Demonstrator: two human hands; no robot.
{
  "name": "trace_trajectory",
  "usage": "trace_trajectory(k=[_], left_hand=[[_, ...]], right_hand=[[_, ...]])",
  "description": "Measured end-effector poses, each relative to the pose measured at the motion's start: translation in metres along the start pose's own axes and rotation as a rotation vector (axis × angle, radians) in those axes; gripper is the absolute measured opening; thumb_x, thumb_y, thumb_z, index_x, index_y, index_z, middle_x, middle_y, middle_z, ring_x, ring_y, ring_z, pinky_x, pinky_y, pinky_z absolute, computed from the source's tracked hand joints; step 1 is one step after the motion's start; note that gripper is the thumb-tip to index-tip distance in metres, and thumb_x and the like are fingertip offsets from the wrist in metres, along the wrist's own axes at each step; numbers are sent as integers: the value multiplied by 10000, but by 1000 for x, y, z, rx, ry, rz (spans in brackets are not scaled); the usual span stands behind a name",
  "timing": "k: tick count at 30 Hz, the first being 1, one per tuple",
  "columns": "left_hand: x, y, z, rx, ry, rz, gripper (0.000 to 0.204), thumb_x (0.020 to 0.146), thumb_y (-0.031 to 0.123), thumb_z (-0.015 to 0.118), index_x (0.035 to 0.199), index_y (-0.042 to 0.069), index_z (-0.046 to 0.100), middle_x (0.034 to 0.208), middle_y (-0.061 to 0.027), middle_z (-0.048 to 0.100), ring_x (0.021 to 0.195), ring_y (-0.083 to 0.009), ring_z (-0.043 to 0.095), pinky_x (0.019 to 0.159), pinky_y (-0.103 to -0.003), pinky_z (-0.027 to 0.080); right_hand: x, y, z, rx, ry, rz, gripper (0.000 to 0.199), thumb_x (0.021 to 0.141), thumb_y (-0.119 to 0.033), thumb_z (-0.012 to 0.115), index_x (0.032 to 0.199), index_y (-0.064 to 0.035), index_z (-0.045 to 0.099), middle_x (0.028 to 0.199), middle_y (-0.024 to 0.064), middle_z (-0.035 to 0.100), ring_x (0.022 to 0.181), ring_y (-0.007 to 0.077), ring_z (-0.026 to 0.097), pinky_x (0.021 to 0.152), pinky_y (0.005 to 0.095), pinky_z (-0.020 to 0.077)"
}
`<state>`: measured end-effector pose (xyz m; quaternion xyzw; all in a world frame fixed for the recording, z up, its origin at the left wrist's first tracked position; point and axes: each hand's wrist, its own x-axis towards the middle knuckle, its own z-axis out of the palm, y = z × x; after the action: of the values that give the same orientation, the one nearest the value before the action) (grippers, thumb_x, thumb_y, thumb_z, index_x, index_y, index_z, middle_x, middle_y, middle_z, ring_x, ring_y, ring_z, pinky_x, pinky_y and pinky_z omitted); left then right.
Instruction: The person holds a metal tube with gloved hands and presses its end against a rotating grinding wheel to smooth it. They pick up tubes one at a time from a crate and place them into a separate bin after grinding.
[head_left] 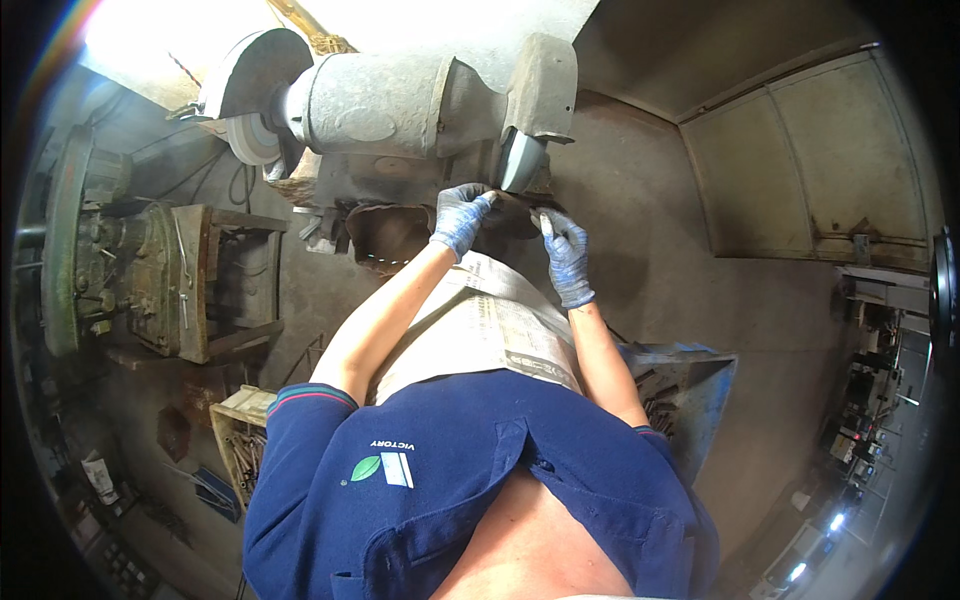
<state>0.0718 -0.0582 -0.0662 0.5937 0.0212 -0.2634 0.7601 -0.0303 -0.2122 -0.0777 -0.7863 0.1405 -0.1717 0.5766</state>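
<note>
A large grey bench grinder (400,100) stands in front of me, with one wheel at the left (250,135) and one at the right (522,160). Both my hands wear blue gloves. My left hand (460,215) and my right hand (565,250) together grip a small dark metal piece (515,212) and hold it just below the right wheel. What exact shape the piece has I cannot tell. A sheet of newspaper (490,325) lies over my lap under my forearms.
A green machine (90,250) and a wooden frame (215,280) stand at the left. A wooden crate of metal parts (240,440) sits at lower left, a blue metal bin with parts (680,385) at my right. Metal doors (810,160) fill the far right.
</note>
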Motion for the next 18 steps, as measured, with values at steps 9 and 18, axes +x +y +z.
trace_trajectory(k=[9, 18], left_hand=[[-6, 19, -9, 36, 64, -35, 89, 849, 32, 596, 842, -43, 644, 753, -77, 651, 624, -124, 607, 579, -250, 515], [4, 8, -56, 18, -1, 55, 72, 833, 49, 616, 859, -2, 660, 755, -23, 646, 676, -87, 565, 654, -230, 459]], right_hand=[[0, -7, 17, 103, -39, -4, 194, 890, -71, 556, 1038, 29, 633, 977, 103, 663, 907, 156, 617, 848, 283, 482], [0, -5, 47, 278, -90, -34, 216, 901, -19, 513, 1089, 45, 599, 1152, 131, 572, 1004, 202, 591, 906, 318, 483]])
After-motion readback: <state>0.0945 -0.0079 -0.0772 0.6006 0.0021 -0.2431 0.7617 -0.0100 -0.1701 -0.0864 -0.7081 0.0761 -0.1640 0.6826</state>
